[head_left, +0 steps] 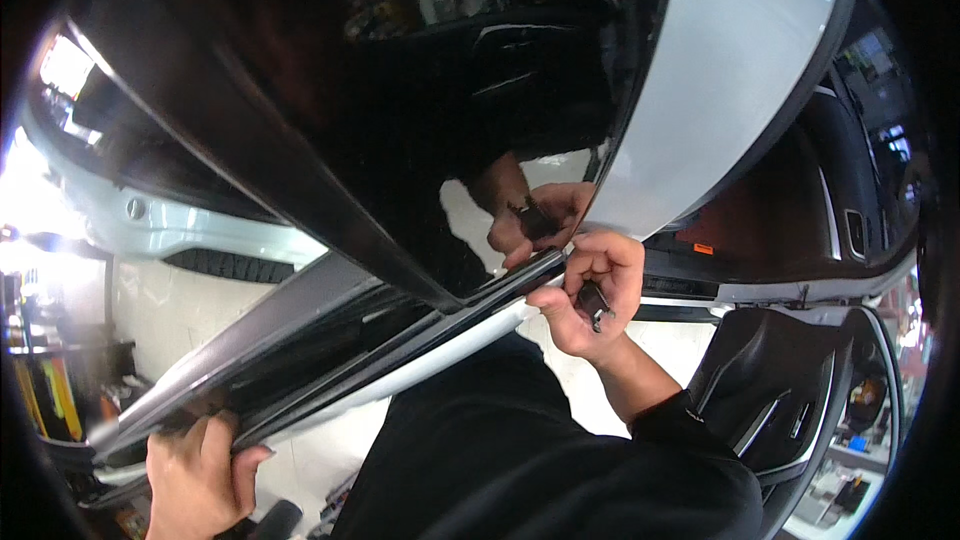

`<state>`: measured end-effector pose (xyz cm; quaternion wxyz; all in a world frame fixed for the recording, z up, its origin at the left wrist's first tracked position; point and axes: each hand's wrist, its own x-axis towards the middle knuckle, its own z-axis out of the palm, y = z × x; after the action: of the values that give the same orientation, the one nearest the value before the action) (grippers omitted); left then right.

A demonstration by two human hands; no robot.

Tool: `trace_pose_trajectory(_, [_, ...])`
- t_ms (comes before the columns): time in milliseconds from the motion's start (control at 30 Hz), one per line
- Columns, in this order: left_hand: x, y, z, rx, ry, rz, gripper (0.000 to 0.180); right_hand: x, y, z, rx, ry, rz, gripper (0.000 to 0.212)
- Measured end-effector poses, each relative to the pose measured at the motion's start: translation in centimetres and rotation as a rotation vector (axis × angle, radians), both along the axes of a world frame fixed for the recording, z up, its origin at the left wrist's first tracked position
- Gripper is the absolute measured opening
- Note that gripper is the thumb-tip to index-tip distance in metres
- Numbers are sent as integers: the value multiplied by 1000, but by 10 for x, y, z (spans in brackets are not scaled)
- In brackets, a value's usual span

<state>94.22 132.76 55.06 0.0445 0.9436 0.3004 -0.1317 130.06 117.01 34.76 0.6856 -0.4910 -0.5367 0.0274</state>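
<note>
A long dark trim strip runs diagonally along the lower edge of a glossy black car window panel. At its lower left end, my left hand has its fingers curled over the edge, the thumb below. My right hand is by the strip's upper right end, its fingers bent and the thumb close to the edge. In that palm sits a small black plastic piece, partly covered by the curled fingers. The panel mirrors my right hand and the piece.
A light-coloured body pillar rises right of the panel. An open car door with a dark inner panel stands at lower right, beside the door sill. A pale bumper is at left, near a rack with yellow items.
</note>
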Motion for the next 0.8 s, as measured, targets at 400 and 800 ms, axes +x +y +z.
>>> trace_pose_trajectory(400, [-7, 4, -3, 53, -25, -77, 31, -3, 0, -12, 48, -128, -212, 51])
trace_pose_trajectory(800, [4, -7, -4, -24, -65, -48, 26, 10, 2, 4, 44, -287, -149, 43])
